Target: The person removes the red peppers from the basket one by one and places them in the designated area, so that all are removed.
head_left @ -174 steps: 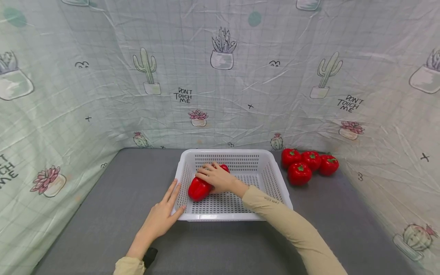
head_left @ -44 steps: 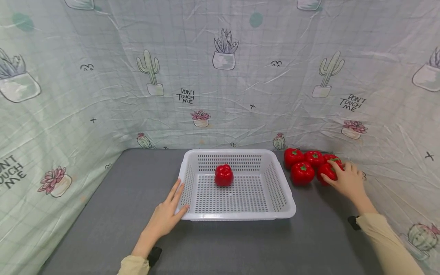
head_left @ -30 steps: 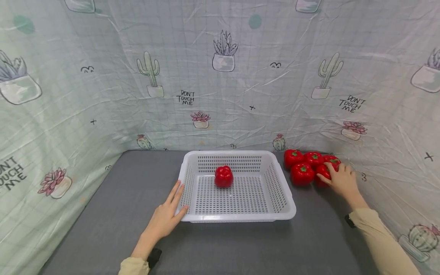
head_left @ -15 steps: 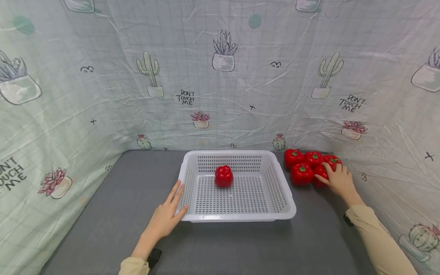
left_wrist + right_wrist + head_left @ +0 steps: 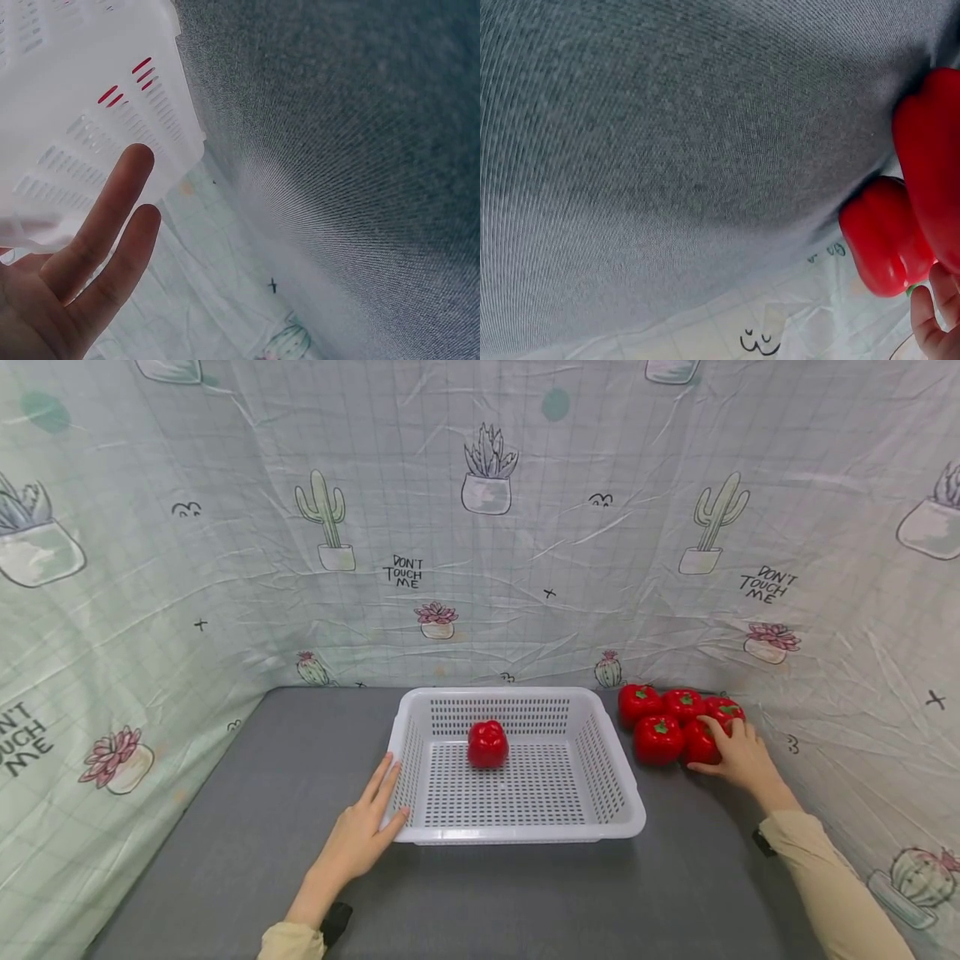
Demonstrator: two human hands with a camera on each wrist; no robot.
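One red bell pepper (image 5: 487, 745) stands in a white perforated plastic basket (image 5: 517, 834). My left hand (image 5: 352, 835) rests at the basket's left side, fingers straight along the outer wall and thumb at the rim near the front corner. In the left wrist view, two straight fingers (image 5: 120, 210) show beside the slotted wall. To the right of the basket, my right hand (image 5: 744, 760) is at the front right pepper (image 5: 700, 745) of a cluster. Its thumb is spread low in front and its fingers touch the pepper's right side. A large pepper (image 5: 934, 165) fills the right wrist view's edge.
Several other red bell peppers with green stems, such as the front left one (image 5: 658, 741), sit close together behind and beside it. The grey tabletop (image 5: 300, 760) meets a printed cactus curtain (image 5: 525, 610) at the back and both sides.
A pepper formerly gripped in the basket is now in the cluster at right. Since then my right hand has shifted slightly left with it, and its thumb has lowered away. My left hand stays put.
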